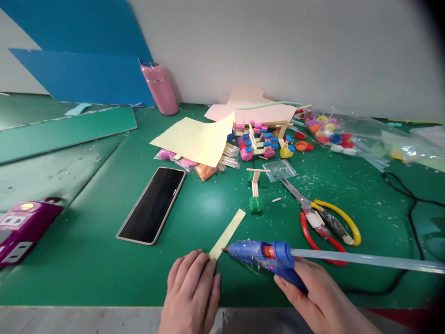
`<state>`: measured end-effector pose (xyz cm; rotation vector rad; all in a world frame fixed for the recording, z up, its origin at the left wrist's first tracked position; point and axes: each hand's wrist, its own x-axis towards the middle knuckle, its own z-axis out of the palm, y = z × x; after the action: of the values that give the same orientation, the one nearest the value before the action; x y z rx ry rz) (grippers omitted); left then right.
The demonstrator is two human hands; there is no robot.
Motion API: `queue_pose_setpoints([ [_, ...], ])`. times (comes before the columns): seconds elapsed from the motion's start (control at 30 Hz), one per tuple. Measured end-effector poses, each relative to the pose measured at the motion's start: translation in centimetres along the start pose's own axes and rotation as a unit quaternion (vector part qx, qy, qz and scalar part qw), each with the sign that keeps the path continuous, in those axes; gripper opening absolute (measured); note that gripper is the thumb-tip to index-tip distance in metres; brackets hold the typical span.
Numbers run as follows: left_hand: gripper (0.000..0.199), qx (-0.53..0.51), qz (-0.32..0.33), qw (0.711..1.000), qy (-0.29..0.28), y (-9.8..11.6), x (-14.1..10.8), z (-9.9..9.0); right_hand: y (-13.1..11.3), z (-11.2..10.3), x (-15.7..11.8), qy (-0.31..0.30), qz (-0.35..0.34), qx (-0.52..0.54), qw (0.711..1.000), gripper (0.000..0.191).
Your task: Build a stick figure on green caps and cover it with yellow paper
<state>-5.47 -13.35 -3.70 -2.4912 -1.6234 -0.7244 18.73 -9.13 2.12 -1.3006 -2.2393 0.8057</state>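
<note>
My right hand point(316, 294) grips a blue hot glue gun point(259, 255), with a long clear glue stick point(365, 260) sticking out of its back. The gun's nozzle points left and meets the edge of a pale yellow paper strip point(227, 234). At the strip's lower end, my left hand point(193, 290) has its fingers together and holds the strip down on the table; its thumb lies partly hidden at the side. Beyond the strip stands a small piece made of wooden sticks point(255, 183) with a green bottle cap point(256, 204) at its near end.
Red-and-yellow-handled scissors point(321, 218) lie on the right, near a black cord point(412, 218). A phone point(152, 206) and a purple power strip point(26, 229) are on the left. Behind are yellow paper point(196, 139), stick-and-cap pieces point(259, 141), a bag of caps point(333, 132) and a pink bottle point(161, 89).
</note>
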Motion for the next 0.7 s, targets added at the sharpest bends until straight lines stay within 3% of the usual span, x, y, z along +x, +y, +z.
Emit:
queue_pose_setpoints([
  [0.2,0.026,-0.003,-0.01,1.0,-0.003,0.0,0.2,0.0,0.6,-0.1,-0.1,0.039,0.074,0.036,0.996,0.017],
  [0.37,0.026,0.003,-0.002,1.0,0.001,-0.1,0.1,0.1,1.7,-1.5,0.0,0.156,0.183,0.097,0.966,0.025],
  [0.53,0.026,0.02,0.031,0.999,0.007,-0.5,0.1,0.1,6.4,-5.1,0.6,0.308,0.233,-0.002,0.922,0.033],
  [0.6,0.026,0.028,0.044,0.999,0.01,-0.6,0.1,0.1,8.7,-6.5,0.7,0.308,0.245,-0.085,0.915,0.033],
  [0.7,0.025,0.033,0.047,0.998,0.011,-0.7,0.2,0.1,11.6,-7.7,0.7,0.256,0.289,-0.159,0.909,0.035],
])
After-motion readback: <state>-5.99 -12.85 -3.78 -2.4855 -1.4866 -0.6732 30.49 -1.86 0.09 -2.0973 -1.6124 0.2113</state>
